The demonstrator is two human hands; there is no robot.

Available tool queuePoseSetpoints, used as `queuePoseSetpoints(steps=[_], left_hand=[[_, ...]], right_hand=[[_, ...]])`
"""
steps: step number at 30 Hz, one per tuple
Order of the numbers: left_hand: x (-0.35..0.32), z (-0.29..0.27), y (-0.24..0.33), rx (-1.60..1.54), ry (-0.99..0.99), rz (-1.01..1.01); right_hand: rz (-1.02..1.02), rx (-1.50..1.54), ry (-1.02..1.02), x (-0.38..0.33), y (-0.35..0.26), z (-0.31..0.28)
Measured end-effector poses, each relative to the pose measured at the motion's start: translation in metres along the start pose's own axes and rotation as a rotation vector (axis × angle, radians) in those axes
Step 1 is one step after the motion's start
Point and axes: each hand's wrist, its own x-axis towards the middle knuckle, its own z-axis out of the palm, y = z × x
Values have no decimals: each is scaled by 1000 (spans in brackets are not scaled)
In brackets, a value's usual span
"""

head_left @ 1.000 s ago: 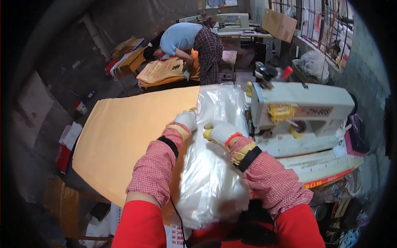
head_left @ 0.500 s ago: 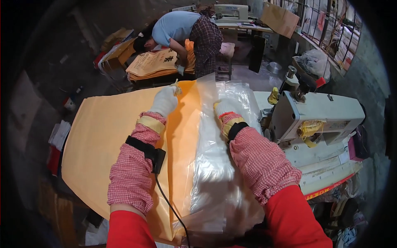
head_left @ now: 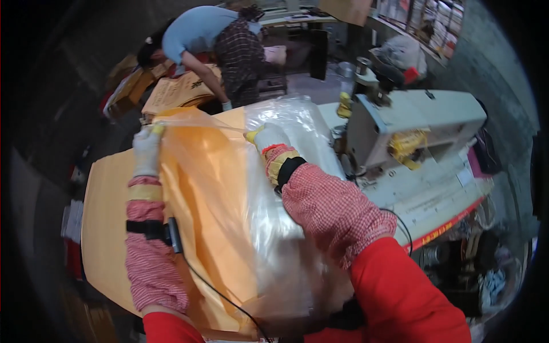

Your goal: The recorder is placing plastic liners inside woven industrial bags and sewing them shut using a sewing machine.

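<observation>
My left hand [head_left: 147,150], in a white glove with yellow fingertips, is closed on the far edge of an orange sheet [head_left: 200,177] and a corner of clear plastic film [head_left: 214,188]. The film stretches between my hands, over the orange material. Gloved the same way, my right hand [head_left: 270,137] pinches the film's far edge. Beneath that hand lies a glossy stack of clear plastic sheets [head_left: 297,117]. More flat orange material [head_left: 108,211] spreads out left of my left forearm. The orange sheet in my left hand is lifted and creased.
A white sewing machine [head_left: 417,117] stands on a table to my right. Beyond my hands, a person [head_left: 200,37] in a light blue shirt bends over a stack of printed orange sheets [head_left: 174,91]. A black cable [head_left: 223,300] hangs from my left forearm.
My left hand has moved left, drawing the orange edge and film with it. The right hand has shifted left, and the film is now stretched between both hands. The view has turned right.
</observation>
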Motion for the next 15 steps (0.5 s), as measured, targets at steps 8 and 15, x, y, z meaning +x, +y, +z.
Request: queuePoseSetpoints(steps=[8, 15], left_hand=[[9, 3, 53, 81, -133, 115], [1, -11, 61, 286, -132, 253]], right_hand=[[-156, -518, 52, -87, 10, -57], [-240, -367, -13, -142, 11, -71]])
